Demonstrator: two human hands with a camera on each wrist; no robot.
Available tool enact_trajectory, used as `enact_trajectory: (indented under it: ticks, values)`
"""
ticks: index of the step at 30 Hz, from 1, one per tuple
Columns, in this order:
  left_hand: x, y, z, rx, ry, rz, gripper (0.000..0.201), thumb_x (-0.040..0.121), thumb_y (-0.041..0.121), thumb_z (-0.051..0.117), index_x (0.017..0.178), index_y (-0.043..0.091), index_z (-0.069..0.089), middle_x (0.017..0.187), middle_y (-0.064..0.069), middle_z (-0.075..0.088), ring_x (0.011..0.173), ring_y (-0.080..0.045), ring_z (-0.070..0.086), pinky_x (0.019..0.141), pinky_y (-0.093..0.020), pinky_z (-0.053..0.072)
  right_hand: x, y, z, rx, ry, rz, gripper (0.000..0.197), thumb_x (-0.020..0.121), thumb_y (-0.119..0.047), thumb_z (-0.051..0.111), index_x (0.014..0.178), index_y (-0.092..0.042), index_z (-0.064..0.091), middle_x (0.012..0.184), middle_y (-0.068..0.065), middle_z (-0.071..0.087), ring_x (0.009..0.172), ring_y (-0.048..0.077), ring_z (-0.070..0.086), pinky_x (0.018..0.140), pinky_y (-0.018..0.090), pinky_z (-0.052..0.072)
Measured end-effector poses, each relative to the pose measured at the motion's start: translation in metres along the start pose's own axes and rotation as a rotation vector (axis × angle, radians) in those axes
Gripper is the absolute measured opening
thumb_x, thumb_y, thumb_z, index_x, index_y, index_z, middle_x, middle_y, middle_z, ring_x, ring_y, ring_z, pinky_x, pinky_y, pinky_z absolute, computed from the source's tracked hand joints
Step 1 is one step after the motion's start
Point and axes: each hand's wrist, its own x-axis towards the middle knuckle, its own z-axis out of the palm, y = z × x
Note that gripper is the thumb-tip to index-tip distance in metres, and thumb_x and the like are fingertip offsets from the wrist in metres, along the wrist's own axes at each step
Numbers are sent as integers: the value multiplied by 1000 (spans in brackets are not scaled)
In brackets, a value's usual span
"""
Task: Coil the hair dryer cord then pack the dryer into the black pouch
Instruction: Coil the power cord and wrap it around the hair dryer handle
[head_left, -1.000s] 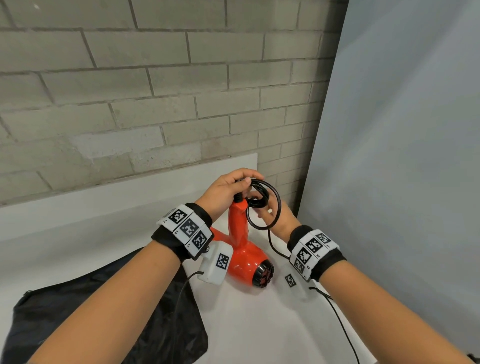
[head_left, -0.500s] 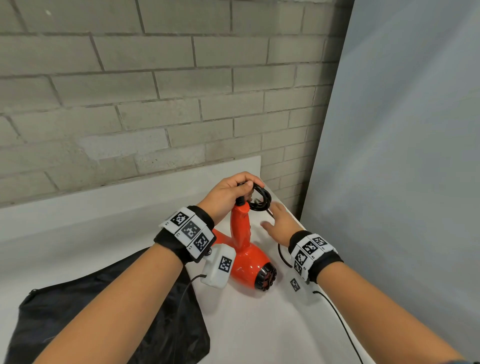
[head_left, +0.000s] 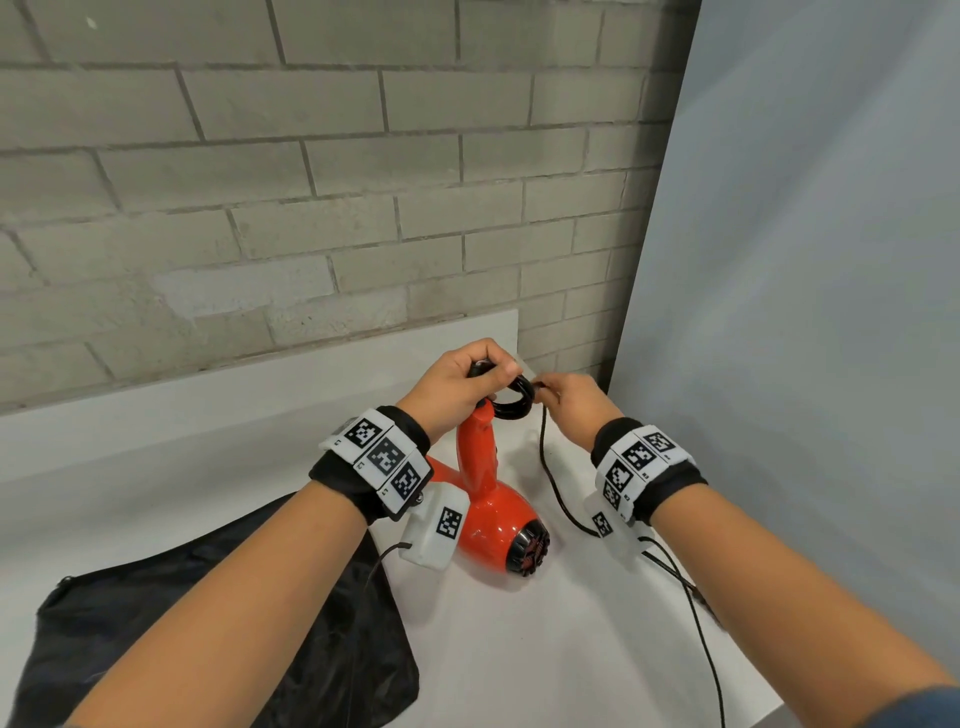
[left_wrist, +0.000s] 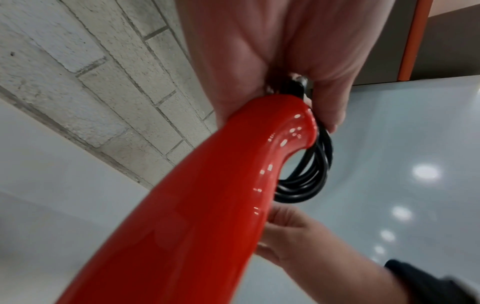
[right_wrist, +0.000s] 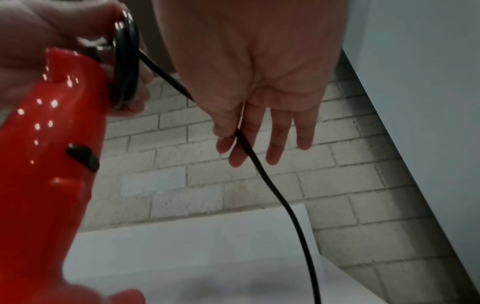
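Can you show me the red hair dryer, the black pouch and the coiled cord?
hair dryer (head_left: 485, 522): head view, on its round red body.
black pouch (head_left: 114, 613): head view, on its left part.
coiled cord (left_wrist: 296, 197): left wrist view, on the loops' bottom.

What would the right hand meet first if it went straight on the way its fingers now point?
Probably the cord, coiled in the left hand just ahead of the right hand; depth is unclear from here.

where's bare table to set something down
Bare table in front of the dryer, between black pouch and trailing cord; more behind the pouch along the wall. Crowded at the handle top: left hand grips the coil, right hand pinches that cord.
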Motion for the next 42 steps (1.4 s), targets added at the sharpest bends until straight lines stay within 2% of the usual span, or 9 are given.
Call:
enact_trajectory:
  ticks: [4,7,12,15,22,29,33,39,42]
  values:
    - [-1,2,0,47,15,5,12,92,14,47,90,20,57,71,8,55,58,5,53,62,-8,44,-4,-12,-10,-9,-123,-199,26,94,-7,42,114,-7,60,105,3,62,96,9,52,85,19,35]
    - [-2,2,-2,58,18,-24,14,93,14,45,100,16,58,76,-1,48,65,-7,46,60,-6,43,-3,-13,-19,-52,-143,-212,25,96,-10,41,103,1,63,92,7,59,82,13,51,69,14,34]
    - [4,0,-5,101,-11,-89,18,93,18,47,104,22,60,75,6,50,69,-9,47,74,-18,43,0,-26,-38,-38,50,-116,28,98,-15,37,89,-3,60,66,-6,45,61,5,40,61,23,30]
    - [8,7,0,203,-86,-101,24,93,22,46,112,19,61,91,7,59,77,-7,52,78,-19,42,-1,-44,-48,-43,236,-155,30,98,-15,37,93,4,60,74,3,52,68,14,45,56,23,26]
    - [13,-3,-2,173,-4,-79,25,95,20,42,73,24,53,60,5,43,48,3,45,73,-25,41,-13,-74,-37,52,355,-303,25,95,-14,43,86,1,60,79,10,58,74,16,48,59,16,31]
    - [15,-7,-5,35,96,-82,25,96,17,37,75,18,51,60,1,36,43,1,39,53,-14,35,-45,-45,4,222,301,-323,10,90,-7,51,84,-2,57,70,-13,42,63,-1,43,62,9,36]
    - [14,-4,-7,-22,41,-106,22,95,12,39,78,14,51,56,2,46,43,1,42,45,-10,35,-47,-32,15,255,299,-348,6,86,-5,57,89,-3,62,80,-3,48,70,-9,47,68,5,38]
    - [18,9,-15,-71,13,-49,22,94,6,37,81,14,53,50,11,56,52,-2,52,60,-11,43,-38,-35,9,336,256,-292,6,87,-5,57,89,-9,58,124,-7,36,59,-1,48,70,3,40]
    - [18,12,-11,-214,21,-65,25,96,7,30,81,12,49,48,11,50,45,-5,44,55,-18,37,-32,-45,3,522,172,-323,15,88,4,51,84,-10,53,115,5,52,66,1,56,62,11,46]
